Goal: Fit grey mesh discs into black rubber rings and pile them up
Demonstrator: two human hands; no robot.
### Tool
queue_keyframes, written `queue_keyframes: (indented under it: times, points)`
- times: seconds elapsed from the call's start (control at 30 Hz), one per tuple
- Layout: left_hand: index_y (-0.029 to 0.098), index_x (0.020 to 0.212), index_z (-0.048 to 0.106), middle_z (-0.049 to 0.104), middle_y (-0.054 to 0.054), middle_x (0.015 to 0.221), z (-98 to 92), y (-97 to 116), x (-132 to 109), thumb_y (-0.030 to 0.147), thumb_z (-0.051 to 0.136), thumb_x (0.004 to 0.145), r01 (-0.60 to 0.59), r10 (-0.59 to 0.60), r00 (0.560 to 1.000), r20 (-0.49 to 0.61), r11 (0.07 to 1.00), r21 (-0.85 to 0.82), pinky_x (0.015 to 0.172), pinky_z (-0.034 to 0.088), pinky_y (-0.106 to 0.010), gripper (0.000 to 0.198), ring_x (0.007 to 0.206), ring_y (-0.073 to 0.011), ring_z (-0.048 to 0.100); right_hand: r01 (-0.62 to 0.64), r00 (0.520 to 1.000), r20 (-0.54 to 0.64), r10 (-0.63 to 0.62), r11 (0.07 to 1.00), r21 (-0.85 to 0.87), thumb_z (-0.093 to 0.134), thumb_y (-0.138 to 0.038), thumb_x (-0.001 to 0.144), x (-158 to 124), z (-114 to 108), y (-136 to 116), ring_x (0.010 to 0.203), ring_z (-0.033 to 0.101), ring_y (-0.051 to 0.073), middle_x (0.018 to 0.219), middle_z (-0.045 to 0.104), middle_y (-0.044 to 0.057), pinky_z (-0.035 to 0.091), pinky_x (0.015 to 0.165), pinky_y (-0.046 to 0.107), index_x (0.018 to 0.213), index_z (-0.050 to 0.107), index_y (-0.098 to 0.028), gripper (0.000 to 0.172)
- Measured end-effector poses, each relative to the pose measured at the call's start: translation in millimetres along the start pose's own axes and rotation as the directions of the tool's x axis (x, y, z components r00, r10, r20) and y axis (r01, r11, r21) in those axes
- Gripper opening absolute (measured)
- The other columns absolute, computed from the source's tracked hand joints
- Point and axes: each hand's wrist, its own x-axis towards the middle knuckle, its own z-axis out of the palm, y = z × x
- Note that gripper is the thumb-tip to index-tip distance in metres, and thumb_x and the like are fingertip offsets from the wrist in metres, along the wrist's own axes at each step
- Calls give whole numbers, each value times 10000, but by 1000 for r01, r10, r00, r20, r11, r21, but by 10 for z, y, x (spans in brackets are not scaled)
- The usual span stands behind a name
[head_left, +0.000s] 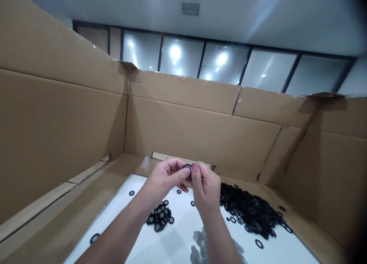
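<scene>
From the head view, the left hand (164, 178) and right hand (204, 188) are closing on a small black ring (187, 166), pinching it between their fingers, while a heap of black rings (249, 210) is lying just right of the hands and a smaller cluster of black rings (159, 216) is sitting below them on a white sheet (177, 233) inside a cardboard box (200, 134).

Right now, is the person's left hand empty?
No, the left hand holds a small black ring up in its fingertips, pinching it together with the right hand.
</scene>
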Motion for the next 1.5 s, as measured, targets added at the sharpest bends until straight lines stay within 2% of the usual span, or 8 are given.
queue_keyframes:
  times: [0.37, 0.47, 0.67, 1.0, 1.17, 1.3, 1.43, 1.5]
  points:
    - [129, 810, 626, 620, -1, 768, -33, 58, -20, 343, 749, 839, 34, -33, 999, -19, 997, 69, 669, 568, -253, 248, 709, -115, 628, 122, 987, -103, -121, 992, 11, 423, -193, 1002, -39, 46, 70, 538, 468, 131, 616, 504, -18, 345, 533, 267, 691, 450, -228, 314]
    - [130, 822, 630, 647, -13, 783, -67, 74, -15, 349, 753, 839, 46, -45, 999, -9, 997, 60, 682, 570, -254, 251, 736, -127, 653, 152, 987, -65, -148, 986, 61, 434, -204, 1014, -16, 64, 88, 527, 454, 117, 610, 487, -31, 340, 516, 247, 690, 450, -220, 325]
    - [126, 817, 647, 663, -29, 784, -106, 104, -7, 314, 749, 842, 79, -80, 997, 8, 991, 111, 704, 549, -252, 215, 767, -135, 655, 99, 990, 82, -112, 983, 153, 423, -240, 1042, 16, 58, 138, 557, 448, 106, 620, 466, -37, 341, 540, 232, 694, 442, -209, 350]
    - [128, 763, 616, 644, -15, 718, -132, 179, -48, 294, 745, 827, 168, -185, 980, 66, 963, 211, 631, 460, -223, 220, 668, -105, 600, 190, 979, 38, -198, 968, 161, 461, -191, 1013, 3, 5, 144, 519, 381, 91, 591, 389, -49, 294, 511, 235, 645, 389, -204, 375]
    - [145, 762, 597, 606, 16, 702, -189, 264, -66, 300, 760, 819, 204, -232, 970, 77, 941, 272, 640, 476, -223, 232, 686, -109, 613, 202, 979, 8, -205, 970, 137, 475, -189, 1001, -15, 56, 188, 514, 363, 94, 593, 371, -49, 277, 513, 249, 639, 385, -204, 373]
    - [149, 813, 622, 616, 2, 765, -209, 262, -53, 330, 750, 833, 183, -215, 970, 111, 953, 243, 693, 550, -261, 222, 753, -130, 633, 175, 985, -17, -174, 976, 130, 462, -201, 1014, -52, 163, 157, 499, 381, 94, 581, 387, -51, 287, 504, 246, 638, 393, -206, 382]
    - [150, 890, 639, 637, -28, 839, -92, 109, -7, 368, 716, 866, 90, -97, 991, 94, 993, 80, 665, 577, -263, 232, 794, -147, 645, 35, 970, -242, 0, 989, 142, 432, -255, 1044, -114, 296, 84, 517, 384, 108, 589, 399, -53, 307, 514, 247, 677, 416, -214, 370]
    - [151, 896, 633, 631, -19, 820, -20, 30, 12, 372, 714, 873, 20, -20, 999, 38, 1000, -1, 645, 568, -242, 236, 755, -131, 640, -28, 953, -290, 84, 981, 193, 424, -292, 1053, -124, 314, 83, 524, 396, 114, 596, 415, -51, 322, 519, 249, 697, 436, -216, 363]
